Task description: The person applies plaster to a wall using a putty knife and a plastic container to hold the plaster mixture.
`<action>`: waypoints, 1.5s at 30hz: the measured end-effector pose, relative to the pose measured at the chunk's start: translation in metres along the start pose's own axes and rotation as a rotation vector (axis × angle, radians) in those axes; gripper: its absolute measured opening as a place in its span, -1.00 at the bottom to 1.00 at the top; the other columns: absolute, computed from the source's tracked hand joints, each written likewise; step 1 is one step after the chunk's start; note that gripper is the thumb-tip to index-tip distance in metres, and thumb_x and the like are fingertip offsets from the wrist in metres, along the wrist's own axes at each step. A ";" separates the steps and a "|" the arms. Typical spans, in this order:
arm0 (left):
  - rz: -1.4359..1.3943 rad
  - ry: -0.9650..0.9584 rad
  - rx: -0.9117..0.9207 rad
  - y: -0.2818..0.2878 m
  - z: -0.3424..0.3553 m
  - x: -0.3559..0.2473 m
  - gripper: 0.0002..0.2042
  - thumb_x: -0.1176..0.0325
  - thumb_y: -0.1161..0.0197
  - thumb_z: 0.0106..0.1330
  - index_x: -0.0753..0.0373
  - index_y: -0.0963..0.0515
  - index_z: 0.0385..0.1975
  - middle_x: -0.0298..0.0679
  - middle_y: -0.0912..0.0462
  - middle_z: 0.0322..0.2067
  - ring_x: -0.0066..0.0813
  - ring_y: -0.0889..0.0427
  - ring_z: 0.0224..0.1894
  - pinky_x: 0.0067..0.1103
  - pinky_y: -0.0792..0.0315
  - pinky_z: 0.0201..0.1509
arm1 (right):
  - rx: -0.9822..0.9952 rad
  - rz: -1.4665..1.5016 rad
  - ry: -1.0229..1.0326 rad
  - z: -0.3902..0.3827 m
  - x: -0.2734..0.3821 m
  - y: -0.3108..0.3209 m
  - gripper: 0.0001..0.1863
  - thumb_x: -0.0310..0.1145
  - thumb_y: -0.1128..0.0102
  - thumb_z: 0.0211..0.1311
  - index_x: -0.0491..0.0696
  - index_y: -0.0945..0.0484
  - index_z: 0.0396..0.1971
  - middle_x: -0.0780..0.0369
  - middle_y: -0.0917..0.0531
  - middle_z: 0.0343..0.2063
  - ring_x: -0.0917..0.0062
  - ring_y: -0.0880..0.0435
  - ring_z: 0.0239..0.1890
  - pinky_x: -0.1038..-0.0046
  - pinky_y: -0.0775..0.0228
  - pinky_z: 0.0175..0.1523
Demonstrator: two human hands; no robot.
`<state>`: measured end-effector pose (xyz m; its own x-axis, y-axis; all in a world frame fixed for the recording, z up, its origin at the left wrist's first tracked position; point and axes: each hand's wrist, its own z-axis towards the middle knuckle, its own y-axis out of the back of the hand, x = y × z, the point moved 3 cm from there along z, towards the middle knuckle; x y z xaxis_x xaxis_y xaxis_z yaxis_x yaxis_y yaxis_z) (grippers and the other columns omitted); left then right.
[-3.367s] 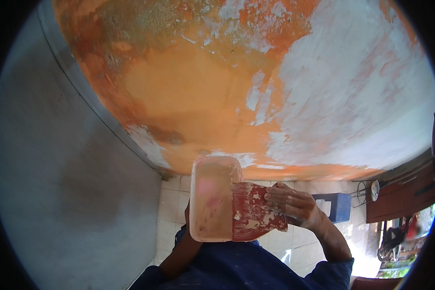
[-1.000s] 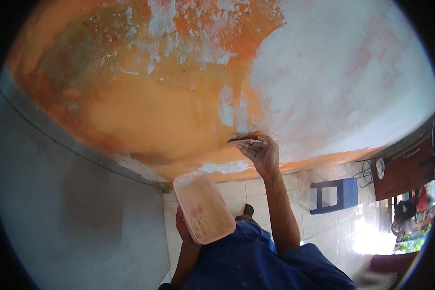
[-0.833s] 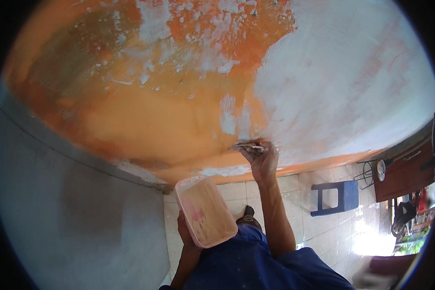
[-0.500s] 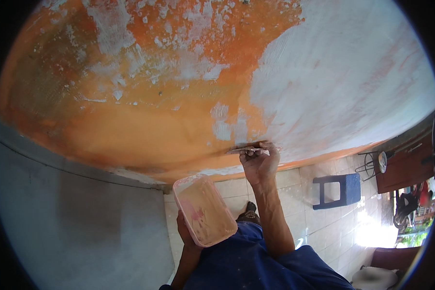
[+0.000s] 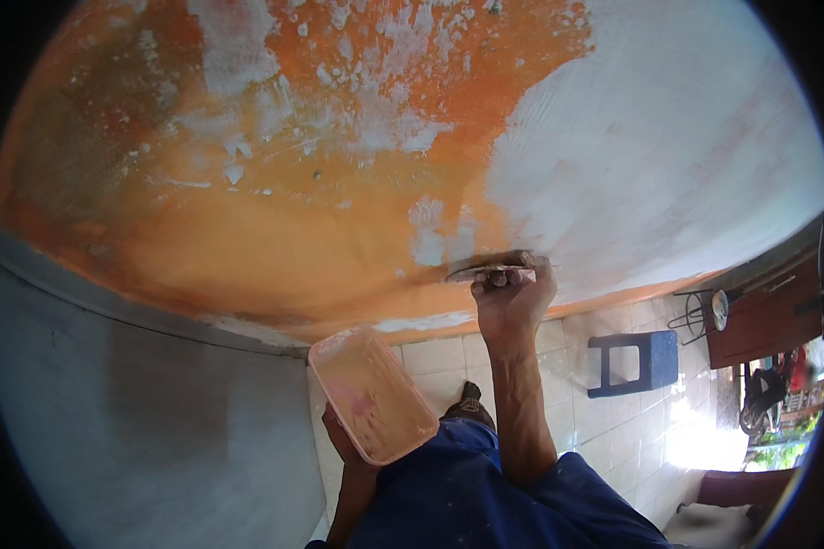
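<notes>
My right hand [image 5: 516, 291] is closed round a flat putty scraper [image 5: 485, 272], whose thin blade lies close against the wall [image 5: 320, 238]. Orange paint covers the wall's left and lower parts, with scattered white patches, while a broad pale skim coat [image 5: 668, 137] spreads over its right side. In front of my body, my left hand [image 5: 341, 435] grips a pink rectangular plastic tub [image 5: 373, 398] from its left side. The tub is tilted so its inside shows, smeared with pale filler. Most of the left fingers are hidden behind it.
A blue plastic stool [image 5: 634, 363] stands on the tiled floor [image 5: 430, 357] to the right. Beyond it are a metal stand [image 5: 694, 314], brown furniture [image 5: 764, 316] and a motorcycle [image 5: 765, 398] by a bright opening. A grey wall [image 5: 156, 430] borders the left.
My right hand and the scraper have moved right and slightly up along the wall. The tub in my left hand has shifted a little to the left.
</notes>
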<state>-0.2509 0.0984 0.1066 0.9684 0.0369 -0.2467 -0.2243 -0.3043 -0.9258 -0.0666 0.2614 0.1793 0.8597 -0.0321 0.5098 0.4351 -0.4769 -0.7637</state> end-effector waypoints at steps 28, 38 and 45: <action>-0.040 0.107 -0.010 0.028 -0.026 0.002 -0.43 -0.06 0.12 0.29 0.27 -0.25 0.14 -0.05 -0.47 -0.05 -0.07 -0.51 -0.07 -0.19 -0.42 0.04 | 0.408 -0.266 0.137 -0.065 0.032 -0.054 -0.89 -0.40 0.11 -0.03 -0.11 -0.35 -0.62 0.17 -0.40 -0.68 0.42 -0.36 -0.68 0.36 -0.25 -0.54; 0.414 -0.016 -0.033 0.061 -0.057 -0.020 -0.42 -0.08 0.10 0.26 0.16 -0.22 0.19 -0.15 -0.39 0.07 -0.19 -0.40 0.10 -0.25 -0.33 0.17 | 0.253 -0.208 -0.138 -0.074 -0.026 0.055 -0.83 -0.38 0.13 0.07 -0.15 -0.41 -0.46 0.16 -0.46 -0.63 0.42 -0.44 -0.61 0.41 -0.32 -0.50; 0.252 -0.011 -0.026 0.069 -0.057 -0.022 -0.38 -0.10 0.07 0.24 0.17 -0.19 0.21 -0.14 -0.36 0.10 -0.16 -0.39 0.11 -0.23 -0.31 0.19 | 0.263 -0.387 -0.055 -0.031 -0.047 0.047 -0.87 -0.41 0.05 0.19 -0.14 -0.40 -0.49 0.19 -0.46 -0.60 0.43 -0.51 -0.51 0.40 -0.45 -0.37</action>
<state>-0.2813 0.0227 0.0641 0.8809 -0.0333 -0.4722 -0.4557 -0.3297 -0.8268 -0.0944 0.2135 0.1320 0.6306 0.1545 0.7606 0.7735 -0.2058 -0.5995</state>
